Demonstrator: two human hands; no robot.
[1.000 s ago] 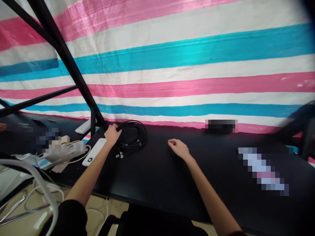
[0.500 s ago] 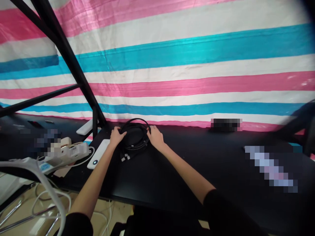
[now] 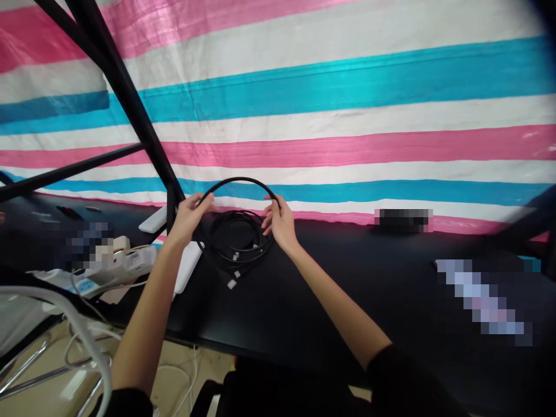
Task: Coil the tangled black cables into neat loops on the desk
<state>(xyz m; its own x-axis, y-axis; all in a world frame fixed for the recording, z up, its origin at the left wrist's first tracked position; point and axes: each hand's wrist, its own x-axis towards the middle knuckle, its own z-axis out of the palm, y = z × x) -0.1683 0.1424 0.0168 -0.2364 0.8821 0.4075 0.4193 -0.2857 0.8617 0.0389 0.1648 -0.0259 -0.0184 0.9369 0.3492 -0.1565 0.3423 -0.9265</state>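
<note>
A black cable (image 3: 241,179) arches between my two hands, lifted above the black table. My left hand (image 3: 187,215) is closed on the left end of the arch, thumb against the fingers. On the right side, my right hand (image 3: 280,223) pinches the same loop between thumb and finger, its other fingers loosely curled. Below the arch, further coils of black cable (image 3: 226,258) lie on the table, with several small light metal connectors (image 3: 231,284) at their near side. A white power bank-like slab (image 3: 189,267) lies under my left forearm, partly hidden by it.
At left are a white power strip (image 3: 141,262) with plugs and a thick white cable (image 3: 93,333). A black metal frame post (image 3: 143,130) rises behind my left hand. Blurred objects lie on the right of the table (image 3: 347,301). A striped sheet (image 3: 347,139) hangs behind.
Both hands have risen from the table and moved slightly apart, pulling one loop of the cable up into a wide arch. The other coils stay on the table.
</note>
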